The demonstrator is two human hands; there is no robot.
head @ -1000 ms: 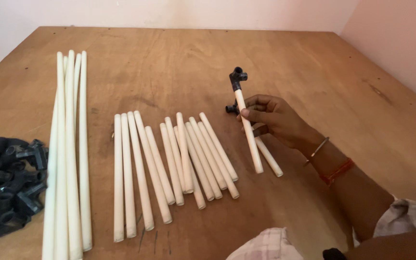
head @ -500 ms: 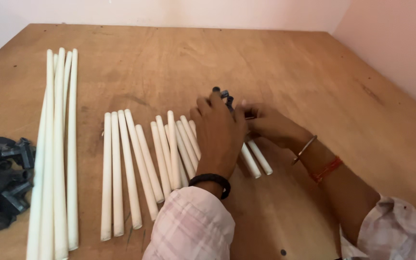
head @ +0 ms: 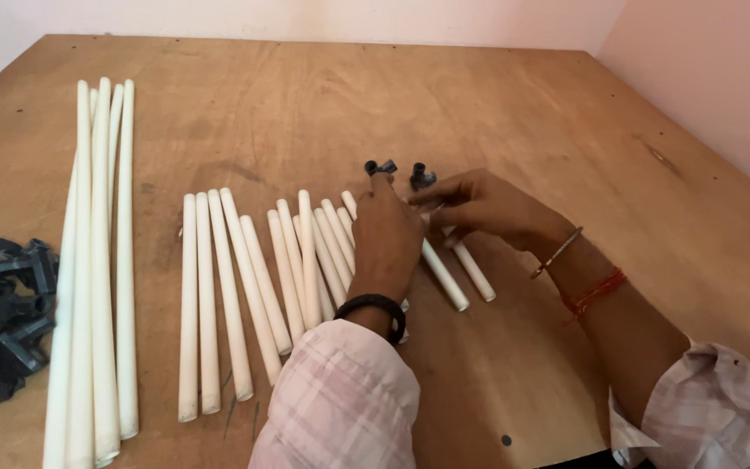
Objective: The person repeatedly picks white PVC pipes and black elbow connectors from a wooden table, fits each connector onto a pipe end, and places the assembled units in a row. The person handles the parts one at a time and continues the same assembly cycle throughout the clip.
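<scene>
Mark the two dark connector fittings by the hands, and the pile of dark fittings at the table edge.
left dark fitting (head: 381, 166), head view, on its top body.
right dark fitting (head: 422, 175), head view, on its upper socket.
pile of dark fittings (head: 0, 321), head view, middle of the heap.

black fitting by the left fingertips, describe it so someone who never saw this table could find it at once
Start at the wooden table and find the fan of short white pipes in its middle. At the far end of that fan, just above the left hand, sits a small black fitting. A second black fitting lies to its right by the right hand; this is the left one of the pair.
</scene>
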